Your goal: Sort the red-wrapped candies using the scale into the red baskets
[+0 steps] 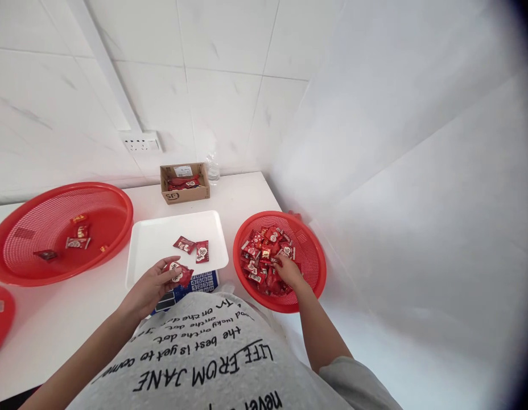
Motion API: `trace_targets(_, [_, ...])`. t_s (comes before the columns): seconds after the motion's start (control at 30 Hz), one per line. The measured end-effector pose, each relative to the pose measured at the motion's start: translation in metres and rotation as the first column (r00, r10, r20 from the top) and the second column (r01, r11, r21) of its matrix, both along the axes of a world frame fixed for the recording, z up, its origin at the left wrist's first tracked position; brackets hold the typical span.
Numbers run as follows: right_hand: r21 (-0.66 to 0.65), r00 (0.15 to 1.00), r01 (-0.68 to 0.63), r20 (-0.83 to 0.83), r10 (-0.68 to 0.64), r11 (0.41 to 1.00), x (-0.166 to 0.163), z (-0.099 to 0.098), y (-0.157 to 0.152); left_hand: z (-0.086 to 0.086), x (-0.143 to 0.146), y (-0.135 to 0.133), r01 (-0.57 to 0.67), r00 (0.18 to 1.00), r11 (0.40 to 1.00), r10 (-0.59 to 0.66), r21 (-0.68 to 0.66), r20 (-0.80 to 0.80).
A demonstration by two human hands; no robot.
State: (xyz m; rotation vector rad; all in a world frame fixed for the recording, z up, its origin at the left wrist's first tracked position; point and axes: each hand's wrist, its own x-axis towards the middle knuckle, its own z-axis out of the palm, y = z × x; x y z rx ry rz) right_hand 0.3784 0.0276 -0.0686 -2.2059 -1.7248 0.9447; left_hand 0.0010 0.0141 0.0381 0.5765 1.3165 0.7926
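Note:
My left hand (155,285) pinches a red candy packet (181,275) by its edge, above the near side of a white tray (151,239). Two more red packets (202,251) lie flat on that tray. Under its near edge shows a blue scale keypad (204,281), partly covered by my shirt. My right hand (288,271) reaches into the red mesh basket (313,256) on the right, its fingertips closed at the pile of red wrapped candies (259,250). Whether something is between those fingertips is hidden.
A large red basket (123,210) with a few packets stands at the left, and part of another red basket (1,324) shows below it. At the back are a small cardboard box (187,195) of red packets and a clear plastic bottle (213,171). A white wall rises behind.

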Motion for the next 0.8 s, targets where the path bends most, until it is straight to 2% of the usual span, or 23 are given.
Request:
trace_targets(0.13, [0.036,0.994,0.060,0.084,-0.063,0.998,0.001,-0.006,0.014,0.002,0.002,-0.003,-0.017,1.000,0.999,0.017,-0.030,0.000])
trace_targets(0.23, [0.031,0.991,0.066,0.114,-0.069,0.997,-0.010,-0.012,0.023,0.004,0.004,-0.005,-0.013,1.000,0.999,0.013,-0.041,-0.011])
trace_targets(0.4, [-0.008,0.987,-0.085,0.138,0.085,0.996,-0.037,-0.019,0.023,0.005,0.005,-0.006,0.012,1.000,1.000,-0.012,-0.019,-0.022])
trace_targets(0.6, [0.095,0.967,-0.254,0.041,0.251,0.962,-0.041,-0.019,0.005,0.004,0.000,-0.008,-0.008,1.000,1.000,0.008,-0.019,-0.022])
trace_targets(0.67, [0.104,0.974,-0.226,0.007,0.227,0.968,-0.033,-0.018,0.002,0.003,0.000,-0.008,-0.020,0.999,1.000,0.019,-0.024,-0.026])
trace_targets(0.8, [0.077,0.998,-0.053,0.024,0.051,0.996,-0.017,-0.020,0.007,0.002,0.005,-0.007,-0.016,1.000,0.999,0.016,-0.033,-0.017])
